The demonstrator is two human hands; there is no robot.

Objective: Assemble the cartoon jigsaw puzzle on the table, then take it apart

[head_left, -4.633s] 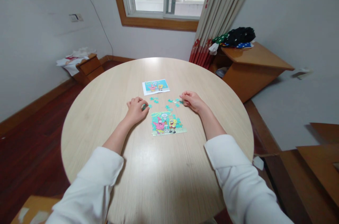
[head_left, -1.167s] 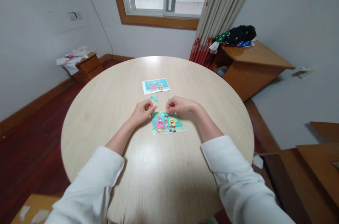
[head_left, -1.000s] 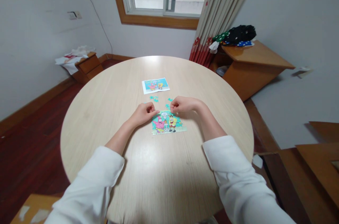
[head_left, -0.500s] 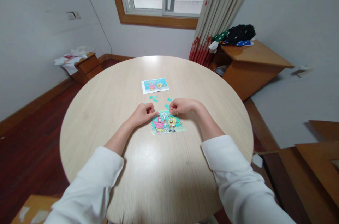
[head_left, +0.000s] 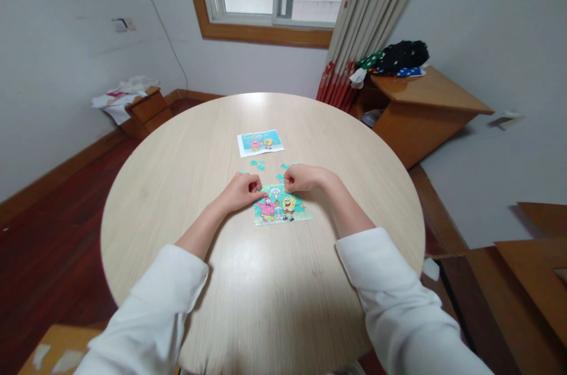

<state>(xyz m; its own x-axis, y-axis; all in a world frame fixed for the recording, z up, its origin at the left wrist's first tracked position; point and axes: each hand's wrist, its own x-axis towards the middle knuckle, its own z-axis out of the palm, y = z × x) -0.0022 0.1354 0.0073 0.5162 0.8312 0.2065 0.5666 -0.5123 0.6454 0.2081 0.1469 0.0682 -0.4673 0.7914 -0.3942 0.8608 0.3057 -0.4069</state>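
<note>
A partly assembled jigsaw puzzle (head_left: 278,211), with a pink starfish, a pale figure and a yellow sponge figure, lies flat on the round wooden table (head_left: 266,280). My left hand (head_left: 244,191) rests at its upper left corner, fingers curled and thumb touching the puzzle. At the upper right edge, my right hand (head_left: 303,178) is closed in a pinch; whatever its fingertips hold is hidden. Loose teal puzzle pieces (head_left: 258,165) lie beyond the puzzle, and more pieces (head_left: 280,176) sit beside my right hand.
Farther back lies a reference picture sheet (head_left: 260,143) of the same characters. A wooden cabinet (head_left: 429,91) with cloths (head_left: 401,57) on it stands past the table's right side. At the far left is a small wooden stand (head_left: 149,109) with papers. A curtain (head_left: 358,20) hangs beside the window.
My left fingers have shifted very slightly right along the puzzle's upper edge. My right hand keeps its pinch in nearly the same place. The view has moved a little.
</note>
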